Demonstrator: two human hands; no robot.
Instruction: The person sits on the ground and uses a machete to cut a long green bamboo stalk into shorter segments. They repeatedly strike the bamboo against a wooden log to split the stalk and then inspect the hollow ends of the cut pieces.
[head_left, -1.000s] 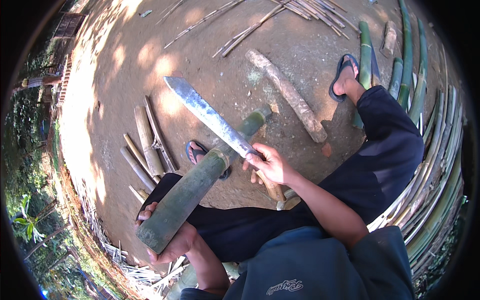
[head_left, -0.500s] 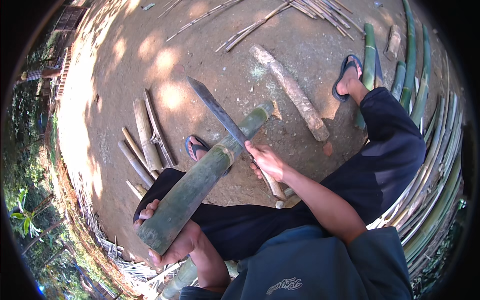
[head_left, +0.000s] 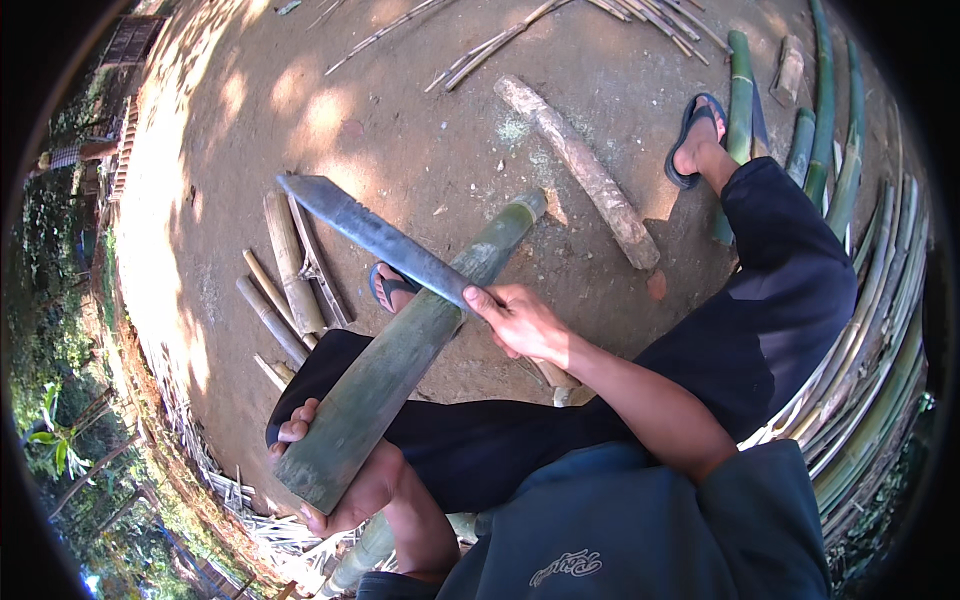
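A thick green bamboo pole [head_left: 385, 385] slants from my lap away to the ground at the upper right. My left hand [head_left: 365, 480] is wrapped round its near end, fingers on one side and thumb on the other. In my right hand [head_left: 520, 325] is a machete [head_left: 385, 242] with a long dark metal blade, gripped by its handle. The blade lies across the bamboo near its middle node, its squared tip reaching out to the left. Whether the edge touches the bamboo I cannot tell.
A pale log [head_left: 580, 165] lies on the dirt ahead. Cut bamboo pieces [head_left: 290, 265] rest at the left. Green bamboo poles [head_left: 822, 110] and a bundle of split strips [head_left: 885, 350] lie along the right. Thin sticks [head_left: 495, 48] are scattered at the far side.
The machete has swung to the left and its blade has turned flatter, now covering the bamboo's node. My right hand has shifted slightly nearer and left. My left hand stays on the bamboo.
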